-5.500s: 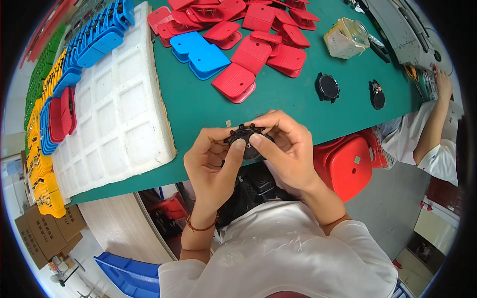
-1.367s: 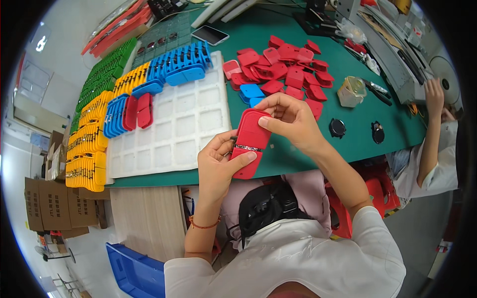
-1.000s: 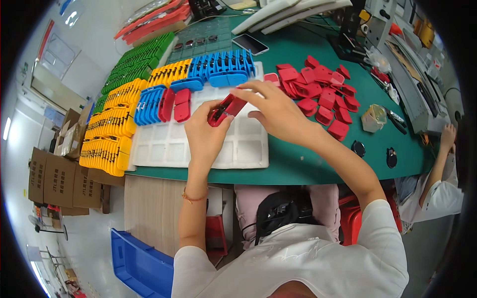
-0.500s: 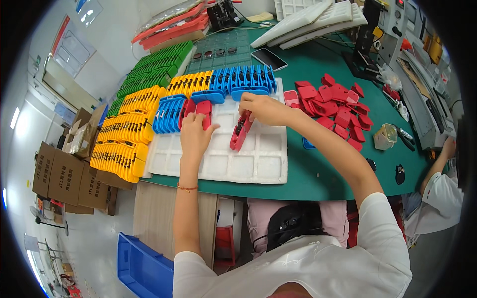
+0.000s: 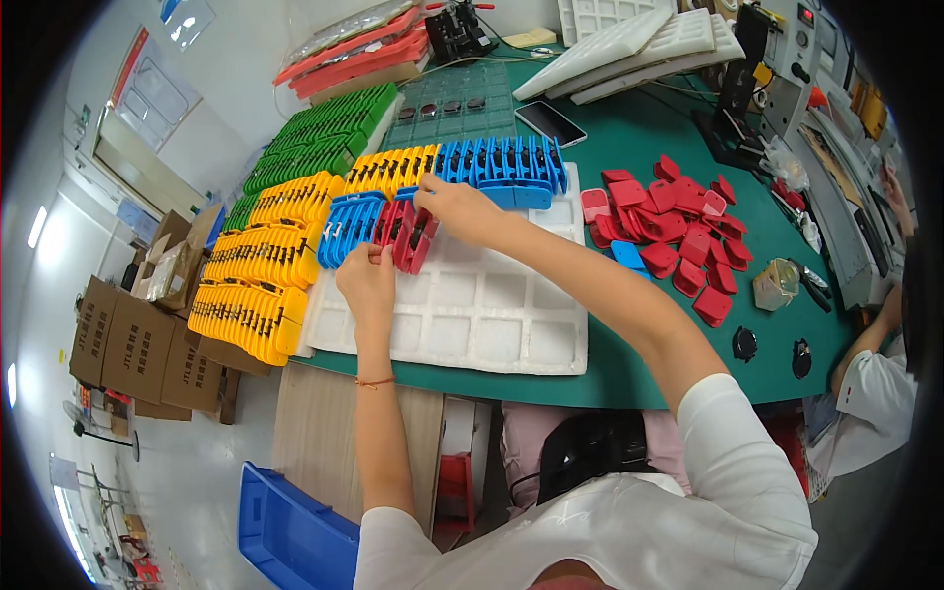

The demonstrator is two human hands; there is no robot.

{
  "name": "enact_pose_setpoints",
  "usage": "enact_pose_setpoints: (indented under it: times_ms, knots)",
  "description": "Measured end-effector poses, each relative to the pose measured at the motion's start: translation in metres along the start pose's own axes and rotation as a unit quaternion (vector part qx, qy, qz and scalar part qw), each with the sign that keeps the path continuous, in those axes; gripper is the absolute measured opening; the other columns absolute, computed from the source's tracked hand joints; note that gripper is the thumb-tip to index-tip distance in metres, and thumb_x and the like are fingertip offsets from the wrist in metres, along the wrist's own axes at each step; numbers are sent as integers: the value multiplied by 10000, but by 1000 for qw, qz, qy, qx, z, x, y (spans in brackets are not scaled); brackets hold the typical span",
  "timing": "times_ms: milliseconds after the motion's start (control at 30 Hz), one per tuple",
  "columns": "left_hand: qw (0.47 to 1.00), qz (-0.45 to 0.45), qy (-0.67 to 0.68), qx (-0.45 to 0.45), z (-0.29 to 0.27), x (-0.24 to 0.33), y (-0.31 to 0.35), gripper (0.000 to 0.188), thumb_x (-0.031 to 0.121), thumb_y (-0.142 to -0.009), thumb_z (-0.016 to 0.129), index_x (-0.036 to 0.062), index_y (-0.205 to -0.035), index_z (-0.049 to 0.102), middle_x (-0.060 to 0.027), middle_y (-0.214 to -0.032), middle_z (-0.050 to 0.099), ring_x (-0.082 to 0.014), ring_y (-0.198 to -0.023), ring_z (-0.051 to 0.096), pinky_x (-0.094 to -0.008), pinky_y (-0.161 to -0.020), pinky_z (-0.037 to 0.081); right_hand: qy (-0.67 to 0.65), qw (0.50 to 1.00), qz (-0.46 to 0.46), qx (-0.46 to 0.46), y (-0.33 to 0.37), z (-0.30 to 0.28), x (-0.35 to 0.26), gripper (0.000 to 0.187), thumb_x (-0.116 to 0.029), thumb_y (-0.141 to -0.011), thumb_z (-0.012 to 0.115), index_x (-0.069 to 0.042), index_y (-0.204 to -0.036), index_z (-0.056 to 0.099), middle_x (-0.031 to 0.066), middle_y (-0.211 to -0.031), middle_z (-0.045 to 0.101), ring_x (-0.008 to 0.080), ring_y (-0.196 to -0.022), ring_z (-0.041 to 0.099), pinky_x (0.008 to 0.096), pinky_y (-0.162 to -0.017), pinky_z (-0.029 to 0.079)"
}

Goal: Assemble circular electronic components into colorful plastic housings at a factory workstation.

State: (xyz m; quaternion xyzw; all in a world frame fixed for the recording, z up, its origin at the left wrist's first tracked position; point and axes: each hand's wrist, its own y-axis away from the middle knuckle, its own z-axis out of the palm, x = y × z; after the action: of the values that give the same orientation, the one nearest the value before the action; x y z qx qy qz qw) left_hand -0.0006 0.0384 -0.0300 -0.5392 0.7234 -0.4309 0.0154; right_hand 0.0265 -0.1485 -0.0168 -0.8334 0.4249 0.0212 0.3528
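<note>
The left hand (image 5: 366, 285) has its fingertips bunched at the near ends of the red holders; whether it pinches one, I cannot tell. The rightmost red holder (image 5: 421, 246), over the white tray (image 5: 497, 339), extends nearward from the right hand (image 5: 457, 208), which pinches its far end.

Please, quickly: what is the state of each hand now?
Left hand: fingers curled beside red plastic holders; grip cannot be told.
Right hand: closed on the rightmost red plastic holder.
</note>
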Motion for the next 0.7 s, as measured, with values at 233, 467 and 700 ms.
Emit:
enact_pose_setpoints:
  times_ms: [233,467,700]
  knots:
    - [981,-145,124,-43,-9,5,14,246,201,-736,696,-14,-687,586,-105,-619,606,-187,-548,582,-292,-535,453,-9,1000,22,18,-7,26,2,290,31,-702,529,-1,-986,483,207,-1010,458,381,-796,575,437,-684,481]
    - [983,-102,123,-90,4,-2,31,259,204,-716,716,-19,-678,591,-102,-582,604,-163,-524,582,-271,-540,459,-49,996,76,-22,6,17,-24,523,22,-701,561,-5,-1183,361,204,-1126,423,400,-869,555,436,-708,473]
    - [983,-114,115,-88,17,9,26,252,218,-726,697,-17,-691,612,-130,-621,618,-188,-570,601,-297,-566,461,-23,995,25,-92,89,-98,-50,506,-80,-769,583,-21,-1213,347,158,-1202,396,361,-957,529,408,-777,459]
